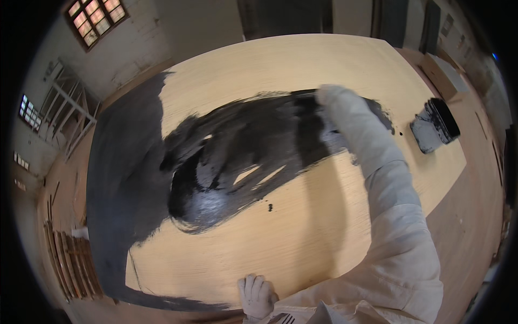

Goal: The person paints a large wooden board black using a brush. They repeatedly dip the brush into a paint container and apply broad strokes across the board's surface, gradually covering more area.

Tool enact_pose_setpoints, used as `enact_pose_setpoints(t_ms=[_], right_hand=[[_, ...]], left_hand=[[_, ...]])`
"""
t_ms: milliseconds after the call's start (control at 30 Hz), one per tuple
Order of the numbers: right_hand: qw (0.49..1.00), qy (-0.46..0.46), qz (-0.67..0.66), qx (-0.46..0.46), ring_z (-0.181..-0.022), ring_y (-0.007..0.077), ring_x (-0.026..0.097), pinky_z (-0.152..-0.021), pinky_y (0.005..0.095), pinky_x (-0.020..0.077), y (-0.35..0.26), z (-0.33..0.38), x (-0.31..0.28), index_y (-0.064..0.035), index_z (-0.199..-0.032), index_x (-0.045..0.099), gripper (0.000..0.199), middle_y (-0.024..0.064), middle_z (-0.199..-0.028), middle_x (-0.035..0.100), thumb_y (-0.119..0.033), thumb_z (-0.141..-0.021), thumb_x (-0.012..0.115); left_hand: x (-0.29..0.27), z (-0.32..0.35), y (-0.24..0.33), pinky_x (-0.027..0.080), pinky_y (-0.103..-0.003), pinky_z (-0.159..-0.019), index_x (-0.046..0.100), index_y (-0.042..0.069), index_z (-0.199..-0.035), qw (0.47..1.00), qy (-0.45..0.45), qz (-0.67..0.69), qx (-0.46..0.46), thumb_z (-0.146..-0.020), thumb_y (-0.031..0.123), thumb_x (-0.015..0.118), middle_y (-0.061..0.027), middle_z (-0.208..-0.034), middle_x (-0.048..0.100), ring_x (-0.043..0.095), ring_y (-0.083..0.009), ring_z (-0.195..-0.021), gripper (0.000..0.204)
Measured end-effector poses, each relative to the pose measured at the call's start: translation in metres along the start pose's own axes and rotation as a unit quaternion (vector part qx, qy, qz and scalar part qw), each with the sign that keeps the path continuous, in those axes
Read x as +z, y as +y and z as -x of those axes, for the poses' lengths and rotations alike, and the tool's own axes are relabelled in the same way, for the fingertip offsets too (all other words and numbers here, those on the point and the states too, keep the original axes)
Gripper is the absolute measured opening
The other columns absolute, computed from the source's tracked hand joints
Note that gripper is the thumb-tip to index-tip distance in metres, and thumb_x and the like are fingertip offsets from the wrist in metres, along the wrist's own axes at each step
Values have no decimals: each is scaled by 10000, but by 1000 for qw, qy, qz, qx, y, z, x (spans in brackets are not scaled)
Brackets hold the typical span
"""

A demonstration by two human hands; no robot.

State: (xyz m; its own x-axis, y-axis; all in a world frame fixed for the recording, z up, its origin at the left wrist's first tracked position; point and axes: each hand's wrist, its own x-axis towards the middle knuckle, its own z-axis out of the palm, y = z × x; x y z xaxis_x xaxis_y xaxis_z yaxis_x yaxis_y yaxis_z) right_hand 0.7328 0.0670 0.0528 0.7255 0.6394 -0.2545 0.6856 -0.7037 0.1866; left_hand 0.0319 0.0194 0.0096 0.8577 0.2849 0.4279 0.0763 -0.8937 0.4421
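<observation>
A large pale wooden panel (259,240) lies in front of me, partly covered with black paint (259,135), wet and shiny in places. My right arm reaches far across it. At the arm's end my right hand (329,95), pale and rounded, looks closed at the far edge of the smeared paint. A straight-edged dark shape lies beside it; what the hand holds is hidden. On the panel's near edge rests my left hand (257,296), its fingers lying on the bare wood. A black paint tub (444,121) with a grey, paint-smeared side sits at the panel's right.
Black drops (270,207) dot the bare wood. A white metal frame (70,113) stands against the left wall, below a window (97,21). Wooden slats (70,262) are stacked on the floor at the left. A boxy board (442,75) stands behind the far right corner.
</observation>
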Motion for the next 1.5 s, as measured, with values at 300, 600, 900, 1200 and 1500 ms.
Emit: enact_pose_setpoints(t_ms=[300, 600, 900, 1200, 1500], right_hand=[[995, 9, -91, 31, -1065, 329, 784, -934, 451, 616, 32, 23, 4, -213, -1203, 823, 315, 111, -1106, 822, -220, -939, 652], [992, 77, -56, 77, -1124, 375, 765, -955, 481, 613, 170, 31, 59, -268, -1328, 770, 431, 150, -1151, 810, -194, -924, 639], [994, -3, -70, 84, -1181, 333, 731, -1017, 452, 576, 192, 30, 36, -204, -1365, 756, 432, 177, -1214, 776, -189, -942, 669], [992, -58, -28, 109, -1055, 294, 758, -941, 425, 586, 311, 50, 58, -203, -1365, 763, 443, 172, -1085, 789, -175, -929, 688], [982, -94, -114, 116, -977, 280, 790, -892, 428, 599, 359, 90, 77, -255, -1355, 769, 423, 159, -1039, 813, -214, -940, 702]], left_hand=[[18, 25, 9, 496, -675, -937, 663, 20, -1045, 993, 46, -97, -52, -826, 64, 612, -206, -1084, 710, 681, -469, -1086, 229], [19, 33, 24, 397, -726, -1176, 651, 34, -1163, 987, 25, -114, -115, -923, 175, 586, -234, -1300, 673, 617, -512, -1289, 285], [24, 19, 31, 362, -731, -1207, 618, 22, -1239, 983, 11, -131, -131, -981, 260, 558, -263, -1375, 641, 573, -536, -1359, 357], [24, 21, 28, 333, -733, -1224, 612, 16, -1225, 978, -17, -162, -133, -933, 144, 582, -262, -1363, 645, 575, -536, -1350, 321], [32, 9, 24, 345, -730, -1226, 624, 8, -1195, 979, -2, -157, -126, -920, 82, 562, -259, -1357, 656, 599, -524, -1329, 292]])
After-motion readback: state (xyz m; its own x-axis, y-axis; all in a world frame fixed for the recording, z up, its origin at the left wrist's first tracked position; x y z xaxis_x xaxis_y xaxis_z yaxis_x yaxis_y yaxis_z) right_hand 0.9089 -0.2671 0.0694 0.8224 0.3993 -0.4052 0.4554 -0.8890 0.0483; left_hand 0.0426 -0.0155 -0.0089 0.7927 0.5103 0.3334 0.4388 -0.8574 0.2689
